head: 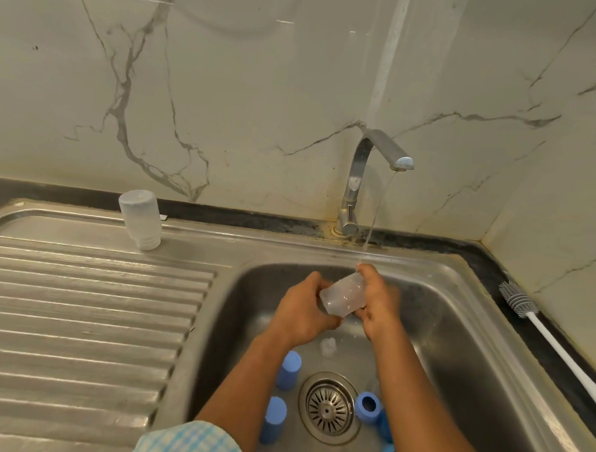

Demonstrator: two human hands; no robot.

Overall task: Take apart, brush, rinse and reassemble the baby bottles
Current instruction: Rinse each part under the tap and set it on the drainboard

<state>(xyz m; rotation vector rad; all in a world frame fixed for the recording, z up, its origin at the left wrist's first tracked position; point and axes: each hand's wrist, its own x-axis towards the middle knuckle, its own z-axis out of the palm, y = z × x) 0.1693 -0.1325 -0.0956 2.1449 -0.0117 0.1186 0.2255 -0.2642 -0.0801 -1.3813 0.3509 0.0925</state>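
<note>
The task is judged to be about midway. One clear plastic bottle body with a threaded neck (140, 219) is stood upside down on the ridged stainless-steel drainboard (81, 301), apparently rinsed already. A second clear plastic bottle body (343, 298) is held on its side over the stainless-steel sink basin (455, 335), just under the thin stream of water (375, 222) from the curved chrome tap (363, 174). It is gripped by both hands: the left hand (303, 311) is wrapped round its lower end, and the right hand (377, 304) is curled round its upper end, where the water lands.

Disassembly appears done, since the parts lie apart on the basin floor. Two matte blue cylindrical caps (288, 370) lie left of the round slotted metal drain strainer (328, 408), and blue collar rings with open centres (367, 408) lie to its right. A small translucent piece (328, 346), possibly a teat, is seen below the hands, too blurred to be sure. The grey silicone-bristled bottle brush with a long white handle (515, 298) is laid on the dark counter edge, well apart from the hands. Rinsing of the small parts and all reassembly are judged to be left.
</note>
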